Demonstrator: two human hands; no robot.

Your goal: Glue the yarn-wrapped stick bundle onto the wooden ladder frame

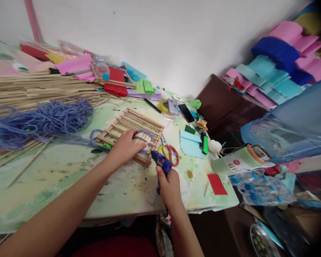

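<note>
My right hand (169, 185) is wrapped round a blue hot glue gun (162, 160). The gun's nozzle points up and left, close to the right edge of a wooden stick frame (115, 125) lying on the table. My left hand (127, 144) rests on this frame, with thumb and fingers closed on a blue-purple cord (147, 132) that curves over a patch of short sticks (143, 137). From there the cord trails left to a big tangled pile of cord (50, 119). Scissors (171, 153) with red and yellow handles lie just beyond the glue gun.
Long wooden sticks (29, 87) lie piled at the left. Coloured paper (116, 82), a black pen (152, 105) and two phones (186, 113) lie toward the wall. At the right are a light blue envelope (191, 142), a green thermos (235, 160) and a red paper piece (217, 184).
</note>
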